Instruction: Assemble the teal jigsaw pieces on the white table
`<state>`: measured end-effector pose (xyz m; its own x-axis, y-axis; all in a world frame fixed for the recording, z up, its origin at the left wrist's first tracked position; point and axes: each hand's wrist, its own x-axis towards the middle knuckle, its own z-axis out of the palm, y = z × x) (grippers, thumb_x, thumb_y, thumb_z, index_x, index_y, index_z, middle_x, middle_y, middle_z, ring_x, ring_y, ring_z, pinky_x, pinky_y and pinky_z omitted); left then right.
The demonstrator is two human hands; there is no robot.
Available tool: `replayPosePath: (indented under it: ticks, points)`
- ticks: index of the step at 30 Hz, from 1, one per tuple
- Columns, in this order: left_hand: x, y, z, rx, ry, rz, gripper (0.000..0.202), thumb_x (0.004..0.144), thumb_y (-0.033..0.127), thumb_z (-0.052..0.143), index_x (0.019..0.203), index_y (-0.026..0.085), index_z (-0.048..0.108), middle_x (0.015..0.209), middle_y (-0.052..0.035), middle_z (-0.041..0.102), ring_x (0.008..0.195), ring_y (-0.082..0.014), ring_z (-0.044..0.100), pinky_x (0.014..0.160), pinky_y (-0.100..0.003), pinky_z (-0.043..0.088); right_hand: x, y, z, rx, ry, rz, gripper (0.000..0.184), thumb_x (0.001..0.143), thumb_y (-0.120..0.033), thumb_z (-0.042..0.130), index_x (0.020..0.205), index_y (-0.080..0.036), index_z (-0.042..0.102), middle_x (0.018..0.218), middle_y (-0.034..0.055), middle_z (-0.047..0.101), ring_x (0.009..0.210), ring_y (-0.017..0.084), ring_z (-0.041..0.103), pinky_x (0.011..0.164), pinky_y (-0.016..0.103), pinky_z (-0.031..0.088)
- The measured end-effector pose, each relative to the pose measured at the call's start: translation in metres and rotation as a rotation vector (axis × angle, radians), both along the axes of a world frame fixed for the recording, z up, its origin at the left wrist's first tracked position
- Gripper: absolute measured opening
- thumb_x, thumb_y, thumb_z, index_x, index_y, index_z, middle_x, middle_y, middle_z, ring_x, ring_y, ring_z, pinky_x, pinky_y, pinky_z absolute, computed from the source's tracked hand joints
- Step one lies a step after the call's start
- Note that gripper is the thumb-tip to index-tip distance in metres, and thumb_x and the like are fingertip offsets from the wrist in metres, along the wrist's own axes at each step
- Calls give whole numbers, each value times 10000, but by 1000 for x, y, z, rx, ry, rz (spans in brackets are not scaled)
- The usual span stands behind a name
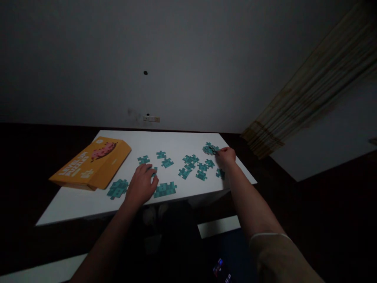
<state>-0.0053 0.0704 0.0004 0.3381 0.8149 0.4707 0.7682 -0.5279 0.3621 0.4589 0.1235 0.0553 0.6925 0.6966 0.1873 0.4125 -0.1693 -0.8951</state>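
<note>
Teal jigsaw pieces (190, 162) lie face down, scattered over a white table (88, 200). My left hand (141, 184) rests palm down on the table with its fingers spread, touching a piece near a joined block of pieces (165, 189). My right hand (226, 156) reaches to the far right of the table. Its fingers are pinched on a piece at the edge of a small cluster of pieces (209, 149). Another joined patch (118, 188) lies left of my left hand.
An orange puzzle box (92, 163) with a pink picture lies at the table's left. A grey wall with a small socket (151, 118) stands behind the table. A striped curtain (312, 86) hangs at the right. The floor around the table is dark.
</note>
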Motion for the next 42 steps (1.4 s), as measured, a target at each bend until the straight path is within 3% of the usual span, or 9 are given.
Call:
replayPosePath:
  ticks: [3,6,12,15,19,26,29,34,42]
  points:
    - [0,-4,3,-5,-5,6,326,1021,295,568,1157,163,833,1374,-199,748,1416,-410,609,1257,-613,513,2,-3,0,-68,-113,-54,248,711,-258,800,700,-290,554,737,37,661,794,265,677,753,386,549]
    - [1,-6,4,-6,-8,14,330,1022,283,566,1162,149,833,1376,-208,746,1422,-417,598,1262,-622,507,-13,-1,3,-58,-240,32,115,799,-285,766,780,-271,653,886,80,752,886,280,717,825,401,556]
    - [1,-7,5,-29,-9,3,324,1023,275,574,1170,142,830,1393,-215,734,1441,-418,583,1270,-631,497,-80,-1,-13,-153,-508,628,246,928,-400,745,1103,-239,811,1091,125,832,989,302,769,920,438,580]
    - [1,-7,5,-41,-32,11,312,1014,265,582,1176,155,825,1392,-201,735,1445,-406,581,1280,-622,490,-104,-2,-22,-203,-672,778,460,865,-391,882,1299,-261,801,1273,145,818,1196,363,733,1055,493,559]
    - [2,-8,5,-45,-53,4,291,1015,252,588,1169,166,820,1398,-191,731,1447,-392,580,1280,-615,494,-116,5,-22,-221,-651,813,594,808,-278,924,1379,-245,767,1235,128,827,1164,345,727,1047,483,557]
    - [3,-10,4,-32,-76,-16,272,1017,227,591,1168,163,809,1399,-200,730,1429,-397,585,1244,-650,522,-128,28,-20,-291,-369,885,312,858,-258,760,1158,-208,831,873,32,780,772,207,696,751,343,529]
    - [3,-10,5,-30,-71,-20,279,1023,227,586,1180,154,804,1397,-206,728,1429,-396,583,1237,-639,532,-133,31,-16,-281,-426,886,278,869,-230,735,1120,-225,853,932,61,811,829,233,728,814,371,559]
    - [3,-8,4,-41,-77,-21,267,1015,233,585,1167,192,800,1402,-185,729,1424,-392,589,1239,-646,525,-129,21,-3,-261,-547,973,426,802,-173,831,1214,-280,856,1303,111,827,1171,328,754,1101,479,566]
    - [1,0,-4,-33,-61,-47,284,1032,293,565,1158,195,800,1409,-191,727,1417,-403,601,1257,-661,496,-132,5,-5,-254,-654,1025,551,821,-118,841,1332,-322,810,1343,98,799,1307,337,700,1188,508,521]
